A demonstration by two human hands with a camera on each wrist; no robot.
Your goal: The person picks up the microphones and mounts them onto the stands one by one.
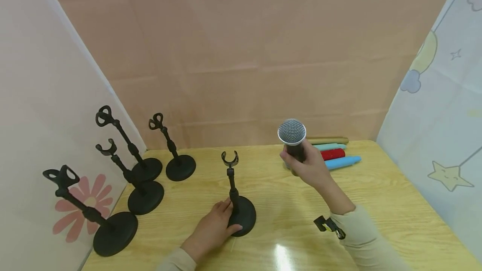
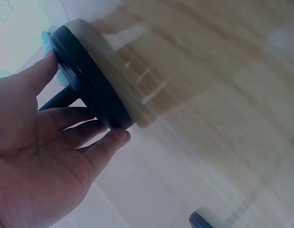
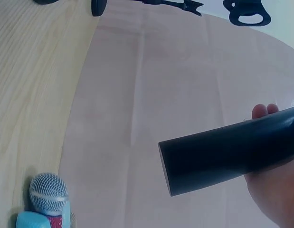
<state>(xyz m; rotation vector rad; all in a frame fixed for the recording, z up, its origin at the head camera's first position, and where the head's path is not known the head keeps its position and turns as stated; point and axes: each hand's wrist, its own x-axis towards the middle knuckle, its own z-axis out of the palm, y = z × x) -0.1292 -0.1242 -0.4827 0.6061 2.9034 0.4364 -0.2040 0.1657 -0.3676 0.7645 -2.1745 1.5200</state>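
Observation:
My left hand (image 1: 211, 228) grips the round black base of a desk microphone stand (image 1: 246, 216), thumb on the near side and fingers on the far left. The left wrist view shows the thumb and fingertips at opposite edges of the base (image 2: 92, 78). An open C-shaped clip (image 1: 230, 161) tops this stand. My right hand (image 1: 313, 167) holds a black microphone (image 1: 292, 133) above the table, silver mesh head up and toward the camera. In the right wrist view its plain black handle (image 3: 227, 153) points out of the hand, with fingertips curled over it.
Several more black stands, including one with a C-shaped clip (image 1: 146, 198) and one with a looped clip (image 1: 114, 233), stand at the left. Behind my right hand lie microphones with blue (image 1: 342, 162), red (image 1: 333, 154), mint (image 1: 331, 147) and gold (image 1: 331, 140) handles, beside the back wall.

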